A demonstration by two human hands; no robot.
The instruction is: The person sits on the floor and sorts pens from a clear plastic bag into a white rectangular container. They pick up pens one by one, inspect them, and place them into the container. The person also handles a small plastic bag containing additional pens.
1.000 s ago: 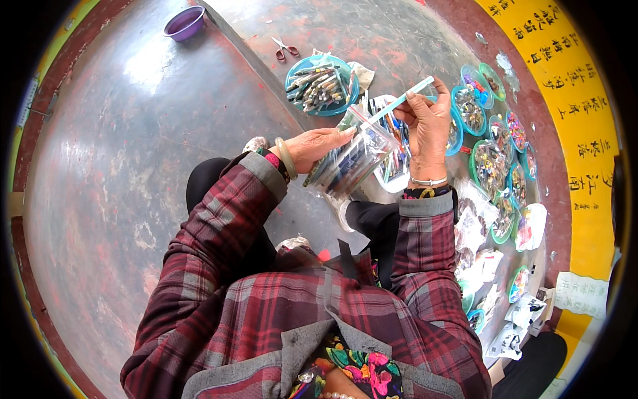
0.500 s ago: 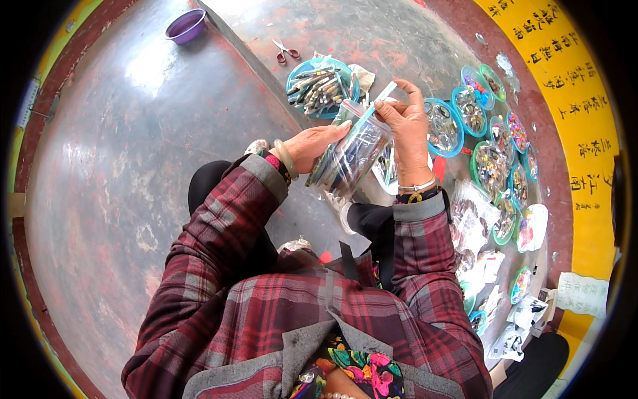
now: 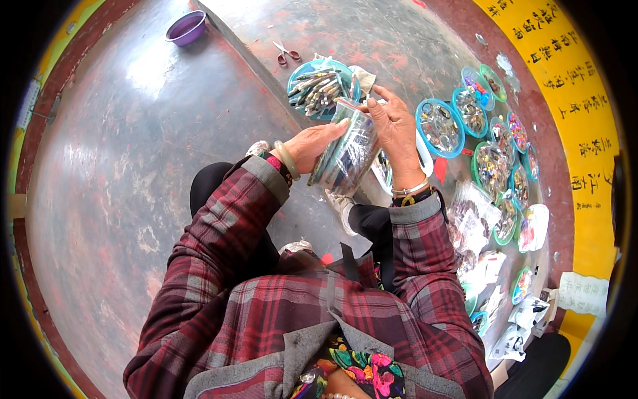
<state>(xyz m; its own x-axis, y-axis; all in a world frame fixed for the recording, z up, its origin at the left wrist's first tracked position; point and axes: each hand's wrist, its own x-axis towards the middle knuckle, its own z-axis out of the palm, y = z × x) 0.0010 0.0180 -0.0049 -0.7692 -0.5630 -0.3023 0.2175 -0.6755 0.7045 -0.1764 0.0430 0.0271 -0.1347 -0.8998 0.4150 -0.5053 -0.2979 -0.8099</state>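
Note:
My left hand grips a clear zip bag by its left side, the thumb lying over the front near the top. Several slim, pen-like sticks show through the plastic, tilted with the bag. At the bag's upper right edge is my right hand, thumb raised and fingers bent toward the opening; it seems to hold that edge, though its fingertips are partly hidden. Just beyond the bag, a blue basket is heaped with similar slim sticks.
Scissors with dark red handles lie past the basket. A purple basin stands at the far left. To the right are several round baskets of small parts, plus white plastic bags. A white tray is partly behind my right hand.
The pale strip pinched in my right hand at the bag's mouth is no longer visible. My right hand has shifted slightly left and down against the bag's edge. My left hand keeps its hold.

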